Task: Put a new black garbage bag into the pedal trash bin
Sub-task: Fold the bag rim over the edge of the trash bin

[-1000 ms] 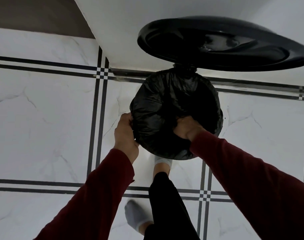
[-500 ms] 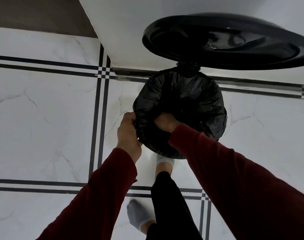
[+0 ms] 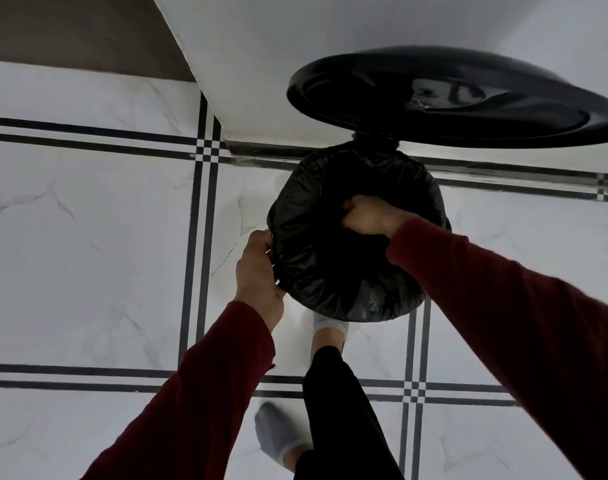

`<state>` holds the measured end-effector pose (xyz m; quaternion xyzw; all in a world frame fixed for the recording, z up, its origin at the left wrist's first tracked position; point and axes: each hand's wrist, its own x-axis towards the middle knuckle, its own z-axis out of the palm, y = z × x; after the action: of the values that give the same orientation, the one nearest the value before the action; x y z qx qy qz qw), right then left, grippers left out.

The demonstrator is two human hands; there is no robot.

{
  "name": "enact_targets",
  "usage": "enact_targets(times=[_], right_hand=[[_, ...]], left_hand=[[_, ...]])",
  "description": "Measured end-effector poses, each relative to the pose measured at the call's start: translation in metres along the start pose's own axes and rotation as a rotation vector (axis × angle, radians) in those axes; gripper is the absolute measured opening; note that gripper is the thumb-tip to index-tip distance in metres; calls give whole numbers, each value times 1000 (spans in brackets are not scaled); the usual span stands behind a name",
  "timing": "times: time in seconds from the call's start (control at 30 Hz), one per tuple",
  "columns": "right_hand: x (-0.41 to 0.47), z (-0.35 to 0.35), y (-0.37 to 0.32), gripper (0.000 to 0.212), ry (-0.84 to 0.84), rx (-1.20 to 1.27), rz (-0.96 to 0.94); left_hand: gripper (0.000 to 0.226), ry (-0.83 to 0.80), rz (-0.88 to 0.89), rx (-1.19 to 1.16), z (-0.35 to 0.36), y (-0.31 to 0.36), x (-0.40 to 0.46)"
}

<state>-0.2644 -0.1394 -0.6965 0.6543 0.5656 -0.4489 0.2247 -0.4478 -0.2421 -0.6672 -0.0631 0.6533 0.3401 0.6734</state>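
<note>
I look straight down on a round pedal bin whose black lid [image 3: 468, 98] stands raised at the back. A black garbage bag [image 3: 316, 265] covers the bin's mouth and is folded over its rim, hiding the bin's body. My left hand [image 3: 259, 268] grips the bag against the rim on the left side. My right hand [image 3: 368, 216] reaches into the bag's middle with fingers curled around the plastic. A foot in a light sock [image 3: 330, 327] rests just under the bin's front edge, where the pedal would be, though the pedal itself is hidden.
The floor [image 3: 87, 254] is white marble tile with dark double lines. A white wall [image 3: 278, 64] rises right behind the bin. My other foot in a grey sock [image 3: 278, 434] stands further back. A brown surface [image 3: 70, 29] shows at the top left.
My right hand moved from the bag's front-left part to its centre, further into the opening. The left hand stayed at the left rim. The view drew slightly closer.
</note>
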Motion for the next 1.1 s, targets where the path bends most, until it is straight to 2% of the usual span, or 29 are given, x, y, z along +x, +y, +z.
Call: enact_targets(times=[0.17, 0.33, 0.43, 0.57, 0.67, 0.73, 0.83, 0.9, 1.0, 1.07, 1.1], right_hand=[[3, -1, -15, 38, 99, 9, 21], [-30, 38, -17, 31, 152, 53, 27], [-40, 60, -19, 30, 83, 88, 56], [-36, 67, -19, 35, -100, 48, 102], [-37, 67, -19, 35, -126, 29, 79], [-42, 63, -16, 34, -74, 26, 15], [-47, 59, -3, 34, 105, 43, -102], [-43, 60, 13, 46, 187, -98, -102], [-38, 65, 31, 64, 78, -308, -20], [-32, 67, 39, 60, -52, -362, 0], [-32, 67, 41, 57, -61, -358, -14]], left_hand=[[11, 31, -8, 5, 2, 1, 0], [15, 15, -11, 20, 3, 2, -2], [22, 21, -13, 15, 2, 4, -2], [16, 38, -8, 35, 4, 4, -3], [17, 50, -9, 48, 5, 7, -5], [16, 52, -2, 65, 6, 7, -8], [18, 73, 11, 97, 8, 10, -12], [21, 94, 8, 109, 8, 11, -13], [21, 116, -12, 132, 7, 11, -15], [20, 109, -20, 119, 5, 10, -16], [19, 98, -19, 114, 4, 9, -16]])
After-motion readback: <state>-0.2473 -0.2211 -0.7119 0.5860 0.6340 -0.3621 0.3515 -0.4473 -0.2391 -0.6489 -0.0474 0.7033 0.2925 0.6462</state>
